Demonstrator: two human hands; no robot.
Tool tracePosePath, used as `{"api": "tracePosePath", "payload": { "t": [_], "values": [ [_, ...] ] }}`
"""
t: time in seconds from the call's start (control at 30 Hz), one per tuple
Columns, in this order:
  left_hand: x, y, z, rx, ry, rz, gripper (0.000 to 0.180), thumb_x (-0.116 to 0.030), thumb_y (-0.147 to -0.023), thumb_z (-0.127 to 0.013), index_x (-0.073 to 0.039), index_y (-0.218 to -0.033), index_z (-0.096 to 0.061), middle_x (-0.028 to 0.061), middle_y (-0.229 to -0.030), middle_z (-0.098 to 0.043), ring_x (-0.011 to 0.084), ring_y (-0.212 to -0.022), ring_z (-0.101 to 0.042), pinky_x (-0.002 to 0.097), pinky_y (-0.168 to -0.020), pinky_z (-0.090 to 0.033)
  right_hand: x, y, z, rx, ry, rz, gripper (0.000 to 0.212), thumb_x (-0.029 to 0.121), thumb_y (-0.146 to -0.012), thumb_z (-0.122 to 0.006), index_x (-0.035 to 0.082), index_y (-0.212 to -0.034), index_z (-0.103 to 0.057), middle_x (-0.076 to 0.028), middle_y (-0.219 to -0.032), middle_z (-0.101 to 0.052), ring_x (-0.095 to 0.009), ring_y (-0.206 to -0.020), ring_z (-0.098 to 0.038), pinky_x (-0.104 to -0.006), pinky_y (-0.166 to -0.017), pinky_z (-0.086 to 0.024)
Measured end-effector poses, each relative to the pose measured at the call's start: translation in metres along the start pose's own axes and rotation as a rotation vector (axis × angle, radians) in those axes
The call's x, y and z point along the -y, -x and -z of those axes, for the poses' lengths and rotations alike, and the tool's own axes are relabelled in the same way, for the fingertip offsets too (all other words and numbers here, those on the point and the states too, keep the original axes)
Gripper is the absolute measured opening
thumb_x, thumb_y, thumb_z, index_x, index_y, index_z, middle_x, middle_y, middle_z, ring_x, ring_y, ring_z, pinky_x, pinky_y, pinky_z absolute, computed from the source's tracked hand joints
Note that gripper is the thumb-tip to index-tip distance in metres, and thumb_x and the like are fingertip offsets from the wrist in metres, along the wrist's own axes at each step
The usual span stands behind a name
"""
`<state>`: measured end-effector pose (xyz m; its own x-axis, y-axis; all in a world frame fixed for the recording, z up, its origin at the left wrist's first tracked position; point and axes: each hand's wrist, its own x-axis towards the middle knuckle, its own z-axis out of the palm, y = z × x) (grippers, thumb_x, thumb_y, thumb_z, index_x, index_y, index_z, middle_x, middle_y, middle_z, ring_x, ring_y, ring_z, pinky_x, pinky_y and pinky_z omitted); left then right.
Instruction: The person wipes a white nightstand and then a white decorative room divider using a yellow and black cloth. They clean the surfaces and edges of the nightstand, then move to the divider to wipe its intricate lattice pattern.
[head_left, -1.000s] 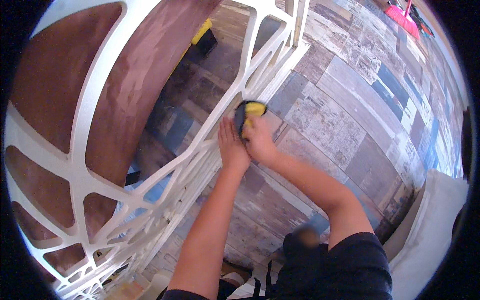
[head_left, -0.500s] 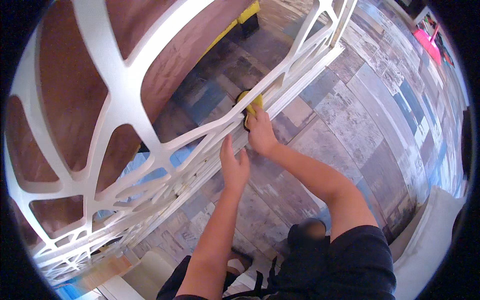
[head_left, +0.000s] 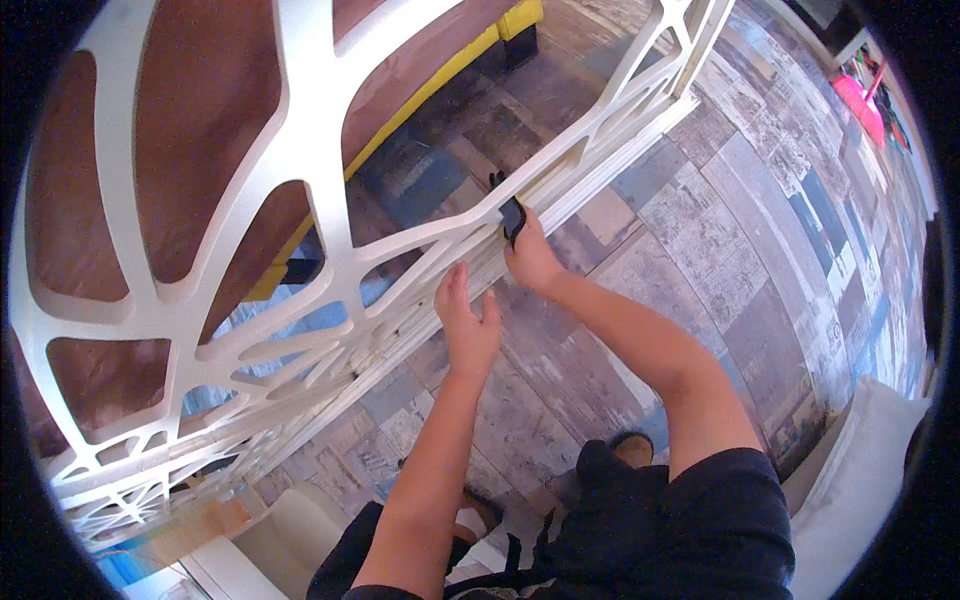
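Observation:
A white openwork partition panel (head_left: 345,265) with curved, branching cut-outs runs diagonally across the left of the view. In my right hand (head_left: 535,262) is a small yellow-and-black pad (head_left: 513,218), gripped at the panel's lower rails. Its dark side faces me now, and part of it is hidden behind my fingers and the rail. My left hand (head_left: 470,330) is open beside the lower rail, fingers stretched toward it, holding nothing. Whether those fingertips touch the rail I cannot tell.
Behind the panel stands a large brown piece with a yellow band (head_left: 430,88) along its lower edge. Patchwork-patterned flooring (head_left: 700,240) spreads to the right. A pink broom head (head_left: 860,105) is at the far right, a pale cushion-like thing (head_left: 860,480) lower right, a cream seat (head_left: 300,540) lower left.
The pad has turned in my right hand from its yellow face to its dark side. My right hand has shifted slightly down and right; the view has swung a little, moving the panel rightward.

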<state>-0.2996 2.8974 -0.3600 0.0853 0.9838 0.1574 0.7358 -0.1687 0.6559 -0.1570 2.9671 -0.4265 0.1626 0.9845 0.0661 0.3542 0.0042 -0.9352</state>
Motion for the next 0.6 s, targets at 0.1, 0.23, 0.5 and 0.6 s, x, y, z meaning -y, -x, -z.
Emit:
{"api": "tracePosePath", "payload": {
  "t": [0.1, 0.23, 0.5, 0.6],
  "values": [
    [0.006, 0.008, 0.009, -0.057, -0.024, 0.049, 0.058, -0.008, -0.085, -0.066, -0.003, -0.14, -0.047, 0.0207, -0.142, -0.047, 0.0358, -0.133, -0.042, 0.0444, -0.112, -0.033, 0.005, 0.006, -0.005, 0.02, 0.085, -0.027, 0.06, -0.007, -0.072, -0.055, -0.019, -0.128, -0.037, -0.037, -0.125, -0.044, -0.051, -0.12, -0.042, -0.0476, -0.107, -0.035],
    [0.021, 0.016, 0.015, -0.096, 0.167, 0.196, 0.053, -0.008, -0.091, -0.059, 0.002, -0.141, -0.044, 0.0206, -0.139, -0.047, 0.0335, -0.128, -0.046, 0.0434, -0.108, -0.036, 0.048, 0.045, -0.024, 0.017, 0.081, -0.037, 0.055, -0.005, -0.075, -0.054, -0.015, -0.128, -0.04, -0.037, -0.13, -0.037, -0.053, -0.122, -0.037, -0.0501, -0.11, -0.03],
    [0.021, -0.002, 0.025, -0.238, 0.87, 0.66, 0.033, -0.005, -0.099, -0.047, 0.005, -0.131, -0.053, 0.0128, -0.123, -0.061, 0.022, -0.111, -0.06, 0.0328, -0.1, -0.045, 0.06, 0.068, -0.049, 0.192, 0.175, 0.401, 0.036, 0.007, -0.087, -0.054, -0.005, -0.121, -0.052, -0.028, -0.132, -0.043, -0.046, -0.116, -0.047, -0.0501, -0.102, -0.04],
    [0.045, 0.002, 0.03, -0.14, 1.102, 0.654, 0.035, -0.009, -0.098, -0.052, 0.003, -0.131, -0.052, 0.0136, -0.13, -0.057, 0.0233, -0.121, -0.054, 0.0377, -0.102, -0.044, 0.042, 0.052, -0.022, 0.352, 0.423, 0.627, 0.036, 0.014, -0.087, -0.054, 0.006, -0.122, -0.057, -0.024, -0.137, -0.044, -0.041, -0.115, -0.049, -0.0478, -0.096, -0.045]
  ]
}}
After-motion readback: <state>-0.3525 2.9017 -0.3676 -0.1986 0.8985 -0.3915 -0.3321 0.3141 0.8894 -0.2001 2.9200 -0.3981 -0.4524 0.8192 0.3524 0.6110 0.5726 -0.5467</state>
